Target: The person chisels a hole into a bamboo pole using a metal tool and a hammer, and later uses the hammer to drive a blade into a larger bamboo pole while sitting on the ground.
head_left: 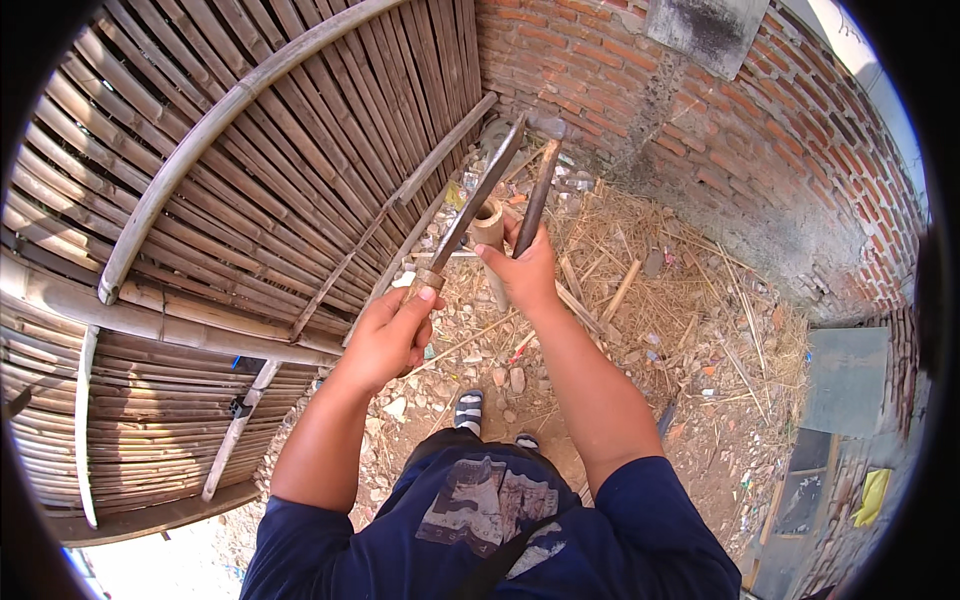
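My left hand [398, 330] is closed round the wooden handle of a machete [478, 200], whose long dark blade slants up and away to the right. In my right hand [526, 268] is a hammer [540, 195], its dark handle rising to a grey metal head at the far end. A short hollow bamboo tube [488, 228] stands nearly upright between the two tools, open end up. My right thumb lies across the tube, so that hand appears to hold it along with the hammer. The blade passes close beside the tube's rim; whether they touch I cannot tell.
A bamboo slat wall [300, 170] runs along the left. A brick wall [700, 150] closes the far side and right. Straw, stones and litter cover the ground [640, 260], with a split bamboo piece [622, 290] among them. A yellow cloth or bag [872, 497] lies at the lower right.
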A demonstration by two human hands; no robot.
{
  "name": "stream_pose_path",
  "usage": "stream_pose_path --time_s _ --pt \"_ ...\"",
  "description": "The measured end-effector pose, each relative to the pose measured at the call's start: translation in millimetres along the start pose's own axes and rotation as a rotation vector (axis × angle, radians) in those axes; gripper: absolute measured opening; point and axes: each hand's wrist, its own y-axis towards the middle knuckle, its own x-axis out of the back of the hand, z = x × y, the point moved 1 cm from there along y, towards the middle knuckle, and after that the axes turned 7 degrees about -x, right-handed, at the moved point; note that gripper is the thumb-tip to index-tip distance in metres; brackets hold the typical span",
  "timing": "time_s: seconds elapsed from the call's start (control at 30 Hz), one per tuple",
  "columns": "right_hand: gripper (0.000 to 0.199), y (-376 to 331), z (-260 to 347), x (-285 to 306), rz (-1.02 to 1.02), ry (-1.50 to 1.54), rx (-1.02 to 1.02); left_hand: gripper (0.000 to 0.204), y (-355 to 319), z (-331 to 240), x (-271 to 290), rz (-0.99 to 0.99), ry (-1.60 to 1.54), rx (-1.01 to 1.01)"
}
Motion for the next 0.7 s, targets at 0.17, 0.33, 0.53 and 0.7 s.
stream_pose_path --time_s 0.17,0.33,0.53,0.7 --pt "0.067 0 5 -19 -0.113 -0.112 -0.018 0.045 6 1 20 -0.017 0.000 0.004" --pt "0.068 -11 0 -47 -0.366 -0.183 0.035 0.051 14 8 25 -0.016 0.051 -0.055" --pt "0.062 -15 3 -50 -0.468 -0.253 0.081 0.049 19 7 31 0.047 0.047 -0.051" --pt "0.063 -13 -10 -42 -0.476 -0.253 0.142 0.051 15 8 32 0.084 0.063 -0.058"
